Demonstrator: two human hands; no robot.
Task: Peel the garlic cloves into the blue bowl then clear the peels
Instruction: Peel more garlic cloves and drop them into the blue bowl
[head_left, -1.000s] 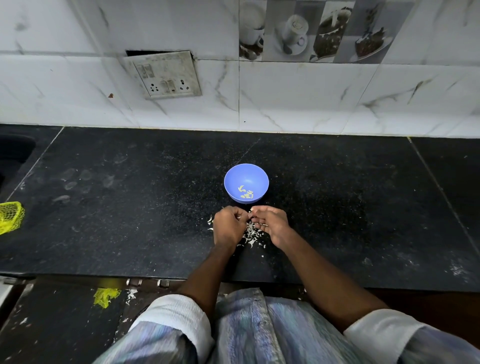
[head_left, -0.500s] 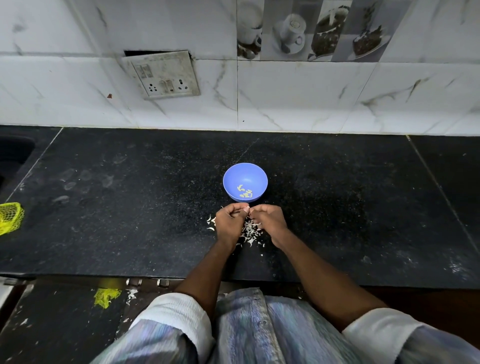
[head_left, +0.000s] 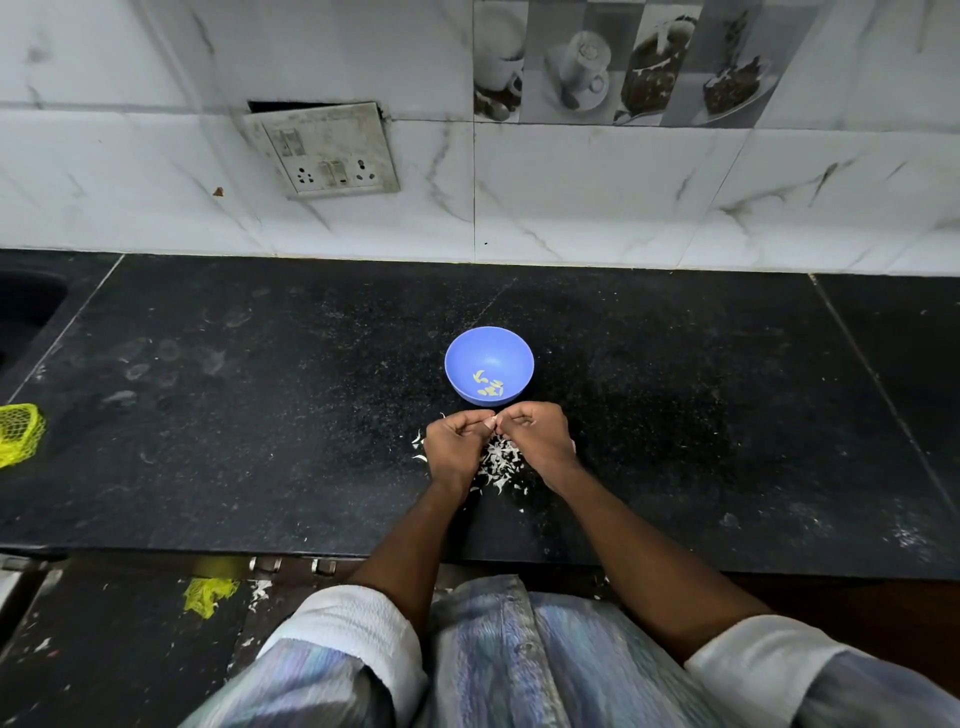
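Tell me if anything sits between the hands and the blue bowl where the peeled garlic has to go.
Nothing visible does. The left hand and right hand pinch something small together just in front of the blue bowl, whose mouth is open. The peels lie on the counter below the hands, nearer the person.

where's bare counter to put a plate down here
Free: the counter right of the bowl, and the wide stretch left of it toward the yellow net. Crowded: in front of the bowl, where both hands work over the peels.
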